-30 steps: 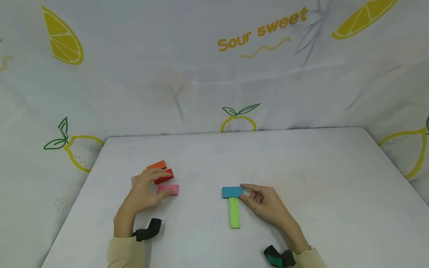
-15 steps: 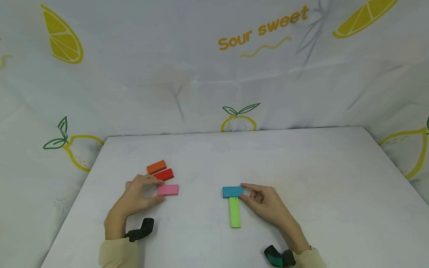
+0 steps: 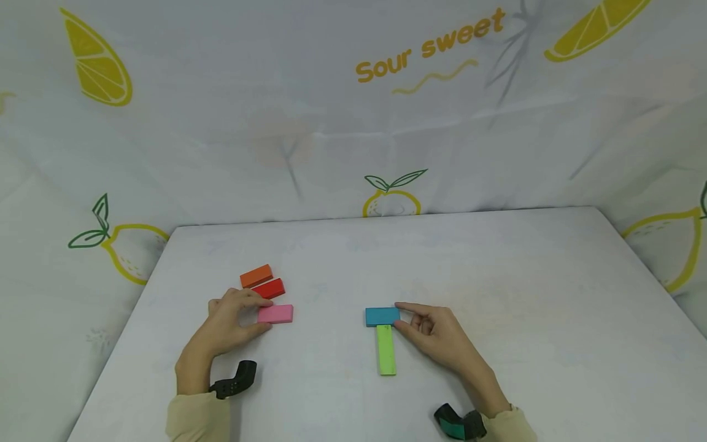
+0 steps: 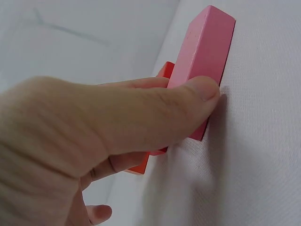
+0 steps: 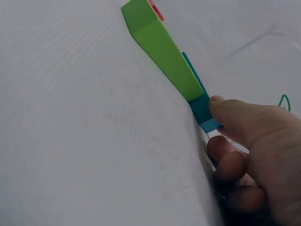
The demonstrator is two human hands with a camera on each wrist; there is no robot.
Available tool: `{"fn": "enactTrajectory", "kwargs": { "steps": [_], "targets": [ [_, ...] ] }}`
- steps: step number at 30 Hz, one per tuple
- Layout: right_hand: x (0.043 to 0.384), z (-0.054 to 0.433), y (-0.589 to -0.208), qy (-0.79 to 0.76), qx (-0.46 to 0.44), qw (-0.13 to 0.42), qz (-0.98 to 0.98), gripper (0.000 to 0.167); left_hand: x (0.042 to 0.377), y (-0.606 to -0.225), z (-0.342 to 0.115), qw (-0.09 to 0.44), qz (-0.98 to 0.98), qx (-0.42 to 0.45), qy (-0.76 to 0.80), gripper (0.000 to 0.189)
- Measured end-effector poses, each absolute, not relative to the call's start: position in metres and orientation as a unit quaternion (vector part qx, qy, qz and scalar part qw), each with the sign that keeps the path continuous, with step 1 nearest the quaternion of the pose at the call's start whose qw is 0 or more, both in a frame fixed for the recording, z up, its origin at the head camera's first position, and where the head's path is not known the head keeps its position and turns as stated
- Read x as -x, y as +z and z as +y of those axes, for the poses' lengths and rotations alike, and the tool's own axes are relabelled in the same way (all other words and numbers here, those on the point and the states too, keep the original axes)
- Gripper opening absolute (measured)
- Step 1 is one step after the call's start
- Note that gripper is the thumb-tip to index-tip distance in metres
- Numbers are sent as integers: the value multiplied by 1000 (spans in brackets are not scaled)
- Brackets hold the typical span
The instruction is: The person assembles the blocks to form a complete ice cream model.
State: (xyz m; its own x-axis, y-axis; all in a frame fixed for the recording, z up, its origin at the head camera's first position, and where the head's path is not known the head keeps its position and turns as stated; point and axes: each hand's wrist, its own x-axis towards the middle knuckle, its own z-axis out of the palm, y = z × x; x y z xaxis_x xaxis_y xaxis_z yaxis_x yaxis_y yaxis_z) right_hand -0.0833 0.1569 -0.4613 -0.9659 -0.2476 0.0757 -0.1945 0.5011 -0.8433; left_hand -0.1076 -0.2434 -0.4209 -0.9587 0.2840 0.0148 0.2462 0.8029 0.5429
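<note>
My left hand (image 3: 229, 320) pinches the left end of a pink block (image 3: 275, 314), thumb on its near side and forefinger on the far side; the block lies on the table. The left wrist view shows the thumb pressed to the pink block (image 4: 207, 47). Just beyond are a red block (image 3: 269, 288) and an orange block (image 3: 256, 275), lying slanted side by side. My right hand (image 3: 433, 331) pinches the right end of a blue block (image 3: 381, 317) between thumb and forefinger. A green block (image 3: 386, 351) meets the blue block's near side, forming a T.
The blocks lie on a white-covered table (image 3: 497, 264). Behind it hangs a white curtain (image 3: 232, 110) with lemon prints. Black wrist devices sit at the left wrist (image 3: 234, 380) and right wrist (image 3: 458, 422).
My left hand has drawn back from over the red and pink blocks, and its fingers have closed on the pink block's left end. The right hand has stayed at the blue block.
</note>
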Motion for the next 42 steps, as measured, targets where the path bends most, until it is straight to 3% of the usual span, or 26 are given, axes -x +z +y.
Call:
{"fn": "enactTrajectory", "kwargs": {
  "steps": [28,42],
  "targets": [
    [84,157,-462,-487,128,28,863,36,119,-433,-221,-47,919,-221,322,27],
    [84,158,-463,-487,131,27,863,36,120,-438,-197,-10,907,-235,349,25]
  ]
}}
